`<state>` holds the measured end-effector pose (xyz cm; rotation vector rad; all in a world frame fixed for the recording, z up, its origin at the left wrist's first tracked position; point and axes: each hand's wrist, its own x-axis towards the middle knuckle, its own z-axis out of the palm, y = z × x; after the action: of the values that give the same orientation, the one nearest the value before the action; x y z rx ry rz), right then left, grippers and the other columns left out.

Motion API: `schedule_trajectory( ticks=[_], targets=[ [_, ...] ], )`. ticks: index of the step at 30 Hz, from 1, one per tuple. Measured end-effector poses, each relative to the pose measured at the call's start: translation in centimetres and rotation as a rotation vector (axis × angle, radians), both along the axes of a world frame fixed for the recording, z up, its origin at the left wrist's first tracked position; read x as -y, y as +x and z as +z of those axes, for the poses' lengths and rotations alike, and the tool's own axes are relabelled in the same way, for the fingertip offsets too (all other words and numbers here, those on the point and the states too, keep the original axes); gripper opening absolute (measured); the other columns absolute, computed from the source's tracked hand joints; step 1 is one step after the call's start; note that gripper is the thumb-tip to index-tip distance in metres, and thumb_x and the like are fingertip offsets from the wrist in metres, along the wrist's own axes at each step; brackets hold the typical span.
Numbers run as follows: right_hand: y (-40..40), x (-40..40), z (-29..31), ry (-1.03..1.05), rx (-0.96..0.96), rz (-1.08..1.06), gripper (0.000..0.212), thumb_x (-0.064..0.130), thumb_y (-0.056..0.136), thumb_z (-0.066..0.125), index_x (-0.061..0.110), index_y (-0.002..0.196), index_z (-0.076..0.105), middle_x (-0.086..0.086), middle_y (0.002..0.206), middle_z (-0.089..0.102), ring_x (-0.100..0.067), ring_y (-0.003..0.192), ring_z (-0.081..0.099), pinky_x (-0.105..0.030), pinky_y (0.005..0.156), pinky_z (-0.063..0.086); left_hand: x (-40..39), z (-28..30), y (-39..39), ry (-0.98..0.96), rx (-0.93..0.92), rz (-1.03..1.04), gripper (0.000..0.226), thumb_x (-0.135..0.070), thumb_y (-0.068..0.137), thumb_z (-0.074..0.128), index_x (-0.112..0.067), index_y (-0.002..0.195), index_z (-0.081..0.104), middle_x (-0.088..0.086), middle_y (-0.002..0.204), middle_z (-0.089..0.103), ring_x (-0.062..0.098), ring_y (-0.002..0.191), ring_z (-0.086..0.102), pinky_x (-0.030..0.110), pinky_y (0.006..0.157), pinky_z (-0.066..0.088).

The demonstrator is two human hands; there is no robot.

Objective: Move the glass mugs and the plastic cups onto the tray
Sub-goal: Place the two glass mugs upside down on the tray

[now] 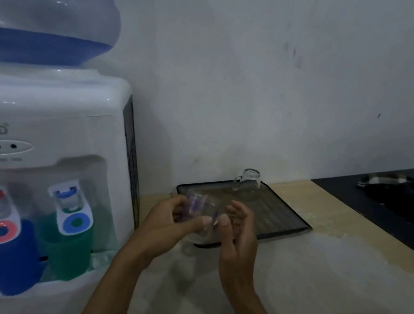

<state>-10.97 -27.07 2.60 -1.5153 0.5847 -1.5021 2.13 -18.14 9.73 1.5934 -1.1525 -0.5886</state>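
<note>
I have a glass mug [201, 220] cupped between both hands, left hand [173, 221] and right hand [236, 230], fingers curled and thumbs pressed on it, over the tray [284, 221] near edge. One mug [249, 180] already sits upturned at the back. Next I'd judge: lower it beside that one; blue cup [3, 256] and green cup [65, 248] wait under the dispenser [47, 113].

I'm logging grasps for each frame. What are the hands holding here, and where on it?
Both hands, left hand and right hand, hold one clear glass mug by its sides, above the tray's near edge.
</note>
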Motion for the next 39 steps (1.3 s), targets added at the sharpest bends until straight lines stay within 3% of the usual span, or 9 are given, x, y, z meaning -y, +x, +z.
schedule_trajectory(
  ticks=[3,6,10,15,19,24,30,34,39],
  targets=[
    [0.3,0.2,0.5,0.245,0.08,0.184,0.041,0.049,0.091,0.064,0.021,0.121,0.066,0.001,0.105,0.073,-0.019,0.094,0.068,-0.029,0.076,0.056,-0.1,0.5,0.2,-0.068,-0.115,0.046,0.051,-0.041,0.077,0.087,-0.027,0.122,0.068,-0.007,0.113,0.078,0.01,0.105,0.073,0.028,0.09,0.059],
    [0.7,0.1,1.4,0.515,0.104,0.524,0.054,0.052,0.079,0.077,0.012,0.115,0.071,-0.012,0.098,0.07,-0.03,0.088,0.062,-0.037,0.078,0.056,-0.1,1.1,-0.2,-0.109,-0.13,0.073,0.046,-0.024,0.077,0.088,-0.022,0.118,0.067,-0.006,0.108,0.078,0.001,0.093,0.074,0.014,0.072,0.058],
    [0.6,-0.4,1.2,0.585,0.19,0.758,0.043,0.036,0.09,0.07,0.01,0.124,0.066,-0.017,0.122,0.072,-0.03,0.105,0.072,-0.048,0.1,0.052,-0.2,1.3,-0.8,-0.128,-0.158,0.054,0.046,-0.018,0.078,0.088,-0.02,0.117,0.066,-0.005,0.107,0.079,0.006,0.096,0.076,0.017,0.071,0.058],
    [-0.3,0.2,1.6,0.574,0.293,0.849,0.082,0.036,0.082,0.084,0.0,0.146,0.048,-0.024,0.147,0.057,-0.041,0.128,0.059,-0.048,0.108,0.049,-0.5,1.6,-1.2,-0.133,-0.094,-0.025,0.049,-0.026,0.077,0.089,-0.025,0.119,0.065,-0.014,0.107,0.078,0.0,0.097,0.074,0.017,0.076,0.058],
    [-1.1,1.1,2.0,0.563,0.367,0.769,0.084,0.036,0.077,0.087,0.005,0.146,0.051,-0.025,0.145,0.058,-0.04,0.127,0.061,-0.051,0.111,0.048,-0.3,1.2,-0.9,-0.142,-0.046,-0.004,0.069,-0.049,0.069,0.09,-0.033,0.128,0.06,-0.017,0.123,0.07,-0.004,0.113,0.065,0.022,0.096,0.051],
    [-3.3,4.0,2.1,0.615,0.563,0.447,0.056,0.025,0.088,0.069,0.008,0.14,0.056,-0.021,0.137,0.065,-0.037,0.122,0.067,-0.043,0.098,0.059,0.8,-2.2,0.4,-0.116,-0.064,0.168,0.081,-0.073,0.064,0.078,-0.034,0.132,0.057,-0.011,0.125,0.067,0.006,0.117,0.064,0.04,0.105,0.053],
    [-6.2,6.9,1.3,0.516,0.425,-0.087,0.072,0.031,0.074,0.085,0.01,0.136,0.055,-0.016,0.133,0.066,-0.032,0.116,0.07,-0.043,0.094,0.059,2.1,-7.4,0.3,-0.079,-0.128,0.324,0.038,-0.045,0.087,0.077,-0.03,0.117,0.059,-0.004,0.12,0.069,0.006,0.106,0.064,0.016,0.08,0.049],
    [-7.1,7.9,0.7,0.473,0.302,-0.221,0.054,0.025,0.08,0.086,0.014,0.125,0.059,-0.013,0.121,0.07,-0.03,0.111,0.071,-0.042,0.091,0.061,2.8,-9.3,0.5,-0.121,-0.138,0.341,0.031,-0.033,0.089,0.078,-0.023,0.115,0.064,-0.002,0.116,0.07,0.012,0.105,0.067,0.026,0.088,0.054],
    [-7.3,7.9,0.5,0.433,0.17,-0.269,0.052,0.025,0.08,0.087,0.015,0.123,0.06,-0.011,0.116,0.071,-0.03,0.108,0.072,-0.045,0.091,0.061,3.0,-9.9,1.3,-0.159,-0.145,0.363,0.025,-0.033,0.089,0.078,-0.023,0.109,0.067,-0.004,0.108,0.072,0.012,0.1,0.068,0.03,0.089,0.057]
  ],
)
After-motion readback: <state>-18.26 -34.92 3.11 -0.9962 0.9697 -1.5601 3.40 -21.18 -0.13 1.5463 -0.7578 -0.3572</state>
